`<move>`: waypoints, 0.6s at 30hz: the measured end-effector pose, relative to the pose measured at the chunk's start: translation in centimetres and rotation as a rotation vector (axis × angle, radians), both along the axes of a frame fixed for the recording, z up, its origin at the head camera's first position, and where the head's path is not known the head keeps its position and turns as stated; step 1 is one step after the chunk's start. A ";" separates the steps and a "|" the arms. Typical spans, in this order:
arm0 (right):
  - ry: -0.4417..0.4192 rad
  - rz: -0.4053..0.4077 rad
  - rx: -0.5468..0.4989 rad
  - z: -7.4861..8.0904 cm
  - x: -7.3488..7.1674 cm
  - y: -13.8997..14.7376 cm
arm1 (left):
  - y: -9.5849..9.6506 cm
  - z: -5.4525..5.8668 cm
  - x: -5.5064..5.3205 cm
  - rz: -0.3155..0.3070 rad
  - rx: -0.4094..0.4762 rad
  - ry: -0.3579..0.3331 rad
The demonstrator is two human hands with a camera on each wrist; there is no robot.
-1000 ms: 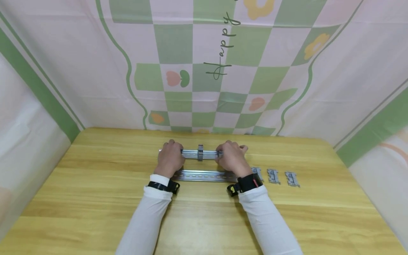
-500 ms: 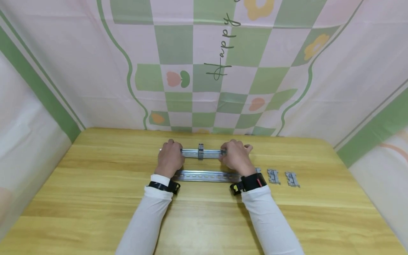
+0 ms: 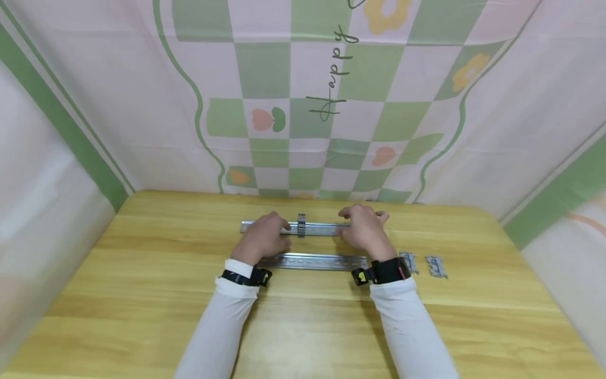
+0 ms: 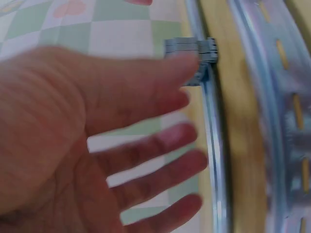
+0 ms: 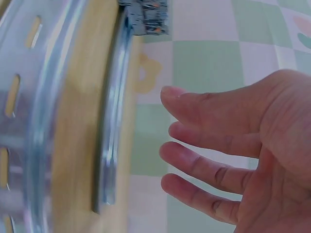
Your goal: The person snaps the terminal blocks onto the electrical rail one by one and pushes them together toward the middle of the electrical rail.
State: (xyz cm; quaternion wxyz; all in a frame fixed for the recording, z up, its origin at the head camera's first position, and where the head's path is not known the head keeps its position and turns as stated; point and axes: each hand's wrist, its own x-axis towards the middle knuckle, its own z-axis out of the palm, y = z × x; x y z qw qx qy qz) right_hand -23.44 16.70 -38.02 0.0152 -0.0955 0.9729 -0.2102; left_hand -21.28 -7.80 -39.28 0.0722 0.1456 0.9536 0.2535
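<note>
A metal DIN rail [image 3: 322, 229] lies toward the back of the table, carrying a small stack of grey terminal blocks [image 3: 301, 225] near its middle. Over the rail's left half is my left hand [image 3: 262, 239], fingers extended and apart. In the left wrist view its thumb tip overlaps the terminal blocks [image 4: 184, 48], and nothing is held. My right hand [image 3: 366, 229] hovers by the rail's right end with loosely bent fingers. The right wrist view shows a gap between those fingers [image 5: 194, 160] and the rail [image 5: 114, 121].
A second slotted DIN rail [image 3: 317, 261] lies parallel, nearer the front, partly under the left wrist. Loose grey terminal blocks [image 3: 436, 267] lie to the right, beside the right wrist. A checkered cloth [image 3: 307, 152] hangs behind the wooden table [image 3: 303, 326].
Both hands have let go of the far rail. My left hand has moved right, toward the mounted terminal blocks. My right hand has shifted right, and its wrist now hides one loose block.
</note>
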 end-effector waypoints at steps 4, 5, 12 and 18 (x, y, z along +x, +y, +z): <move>-0.004 0.028 0.008 0.4 0.8 1.4 | 0.2 0.3 0.8 -0.060 0.021 -0.051; -0.009 0.036 0.018 0.5 1.0 1.8 | 0.2 0.2 1.0 -0.076 0.014 -0.050; -0.088 0.135 0.108 0.3 2.5 4.8 | 0.3 -0.8 2.4 -0.173 -0.053 -0.013; -0.157 0.170 0.182 0.9 3.2 7.0 | 0.8 -1.2 2.7 -0.187 -0.048 0.010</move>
